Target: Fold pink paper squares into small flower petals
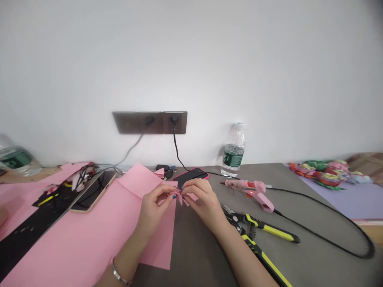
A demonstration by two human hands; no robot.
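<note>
Between my two hands, above the grey table, is a small folded piece of pink paper (180, 198). My left hand (154, 207) pinches it from the left with thumb and forefinger. From the right, my right hand (203, 201) grips the same piece with its fingertips, thumb underneath. The fingers cover most of the folds. Under my left hand and forearm lie large pink paper sheets (89, 243). A phone in a red-edged case (196, 174) lies flat just behind my hands.
A pink glue gun (248, 187) with a looping black cable lies at right. Yellow-and-black pliers (269, 229) are beside my right forearm. A water bottle (233, 151) stands near the wall. Another phone (94, 191) rests on the pink sheets. Colourful paper flowers (329, 173) lie far right.
</note>
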